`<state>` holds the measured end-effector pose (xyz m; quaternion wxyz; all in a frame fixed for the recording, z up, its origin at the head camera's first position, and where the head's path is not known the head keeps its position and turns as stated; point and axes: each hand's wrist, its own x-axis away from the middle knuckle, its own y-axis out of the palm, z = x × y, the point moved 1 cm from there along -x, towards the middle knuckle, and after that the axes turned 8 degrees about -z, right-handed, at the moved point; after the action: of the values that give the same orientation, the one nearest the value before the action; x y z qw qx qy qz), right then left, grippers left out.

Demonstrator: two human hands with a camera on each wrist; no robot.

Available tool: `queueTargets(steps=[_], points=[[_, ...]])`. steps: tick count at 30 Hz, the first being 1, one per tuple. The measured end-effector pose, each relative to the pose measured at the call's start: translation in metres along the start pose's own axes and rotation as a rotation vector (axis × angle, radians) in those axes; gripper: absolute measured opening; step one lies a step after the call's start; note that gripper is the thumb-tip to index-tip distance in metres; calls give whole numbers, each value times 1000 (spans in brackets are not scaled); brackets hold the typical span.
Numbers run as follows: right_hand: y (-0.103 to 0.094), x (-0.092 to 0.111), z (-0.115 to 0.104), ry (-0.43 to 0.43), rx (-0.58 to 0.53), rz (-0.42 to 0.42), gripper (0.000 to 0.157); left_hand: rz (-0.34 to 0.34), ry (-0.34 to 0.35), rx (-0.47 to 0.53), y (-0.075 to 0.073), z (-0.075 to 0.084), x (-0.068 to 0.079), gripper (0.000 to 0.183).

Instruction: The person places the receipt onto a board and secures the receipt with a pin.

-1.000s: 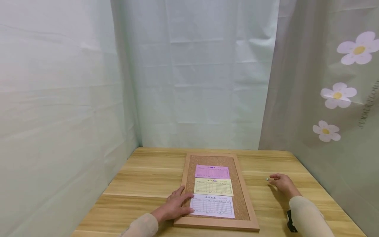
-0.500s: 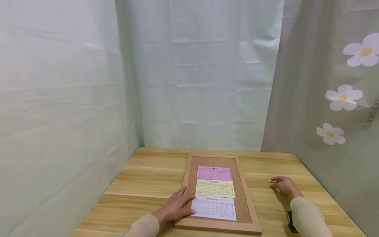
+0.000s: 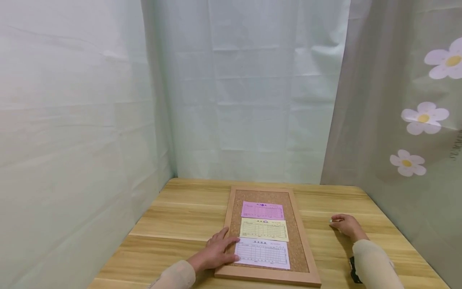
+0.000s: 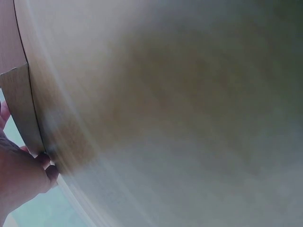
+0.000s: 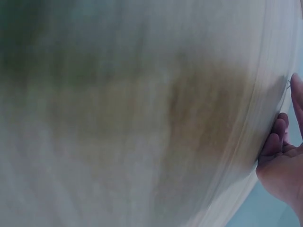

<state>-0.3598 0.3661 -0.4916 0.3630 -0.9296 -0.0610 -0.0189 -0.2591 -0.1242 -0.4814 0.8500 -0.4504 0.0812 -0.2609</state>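
Observation:
A wood-framed cork board (image 3: pixel 297 241) lies flat on the table, bearing a pink slip (image 3: pixel 262 210), a yellow slip (image 3: pixel 264 229) and a white slip (image 3: pixel 262 253) in a column. My left hand (image 3: pixel 217 249) rests across the board's left frame, fingers spread. Its thumb and index fingertips touch the white slip's left edge. To the right of the board, my right hand (image 3: pixel 346 225) is low over the table and pinches a small pale green push pin (image 3: pixel 330 220) between thumb and forefinger. Its other fingers are curled in the right wrist view.
The wooden table (image 3: pixel 187 212) extends on both sides of the board. Pale curtains (image 3: pixel 249 100) stand behind it and to the left, and a flower-printed curtain (image 3: pixel 375 120) stands on the right. A dark band (image 3: pixel 355 271) shows under the right sleeve.
The head view has shifted slightly, so the scene sits a little further right. The push pin shows less beyond the right fingertips than before. The left hand stays on the board and white slip.

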Motion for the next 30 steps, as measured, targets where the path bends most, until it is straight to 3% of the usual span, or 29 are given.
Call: queueTargets(steps=[14,30], points=[[0,2,-3,-3,142,15,31,2,13,-20,0,2,1,53],[1,4,-9,12,134,17,25,-5,-4,4,-1,2,0,52]])
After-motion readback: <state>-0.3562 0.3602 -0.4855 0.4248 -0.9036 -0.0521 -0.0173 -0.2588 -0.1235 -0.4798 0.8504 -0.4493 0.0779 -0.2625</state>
